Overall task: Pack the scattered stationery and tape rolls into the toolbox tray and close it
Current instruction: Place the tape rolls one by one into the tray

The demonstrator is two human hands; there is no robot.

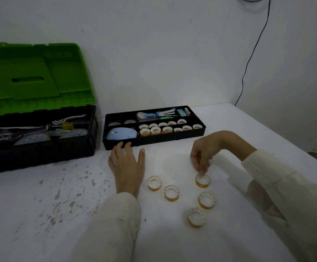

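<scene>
Tape roll (pixel 202 181) on the table (pixel 40 214), its rim pinched by my right hand (pixel 201 156). My left hand (pixel 127 165) lies flat, fingers straight, fingertips at the tray (pixel 172 140) front wall.

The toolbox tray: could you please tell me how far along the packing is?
Done: many tape rolls already sit in the tray. In hand: the right hand pinches one roll on the table. Left: four loose rolls, then the open toolbox must be closed. The left hand rests flat, holding nothing.
</scene>
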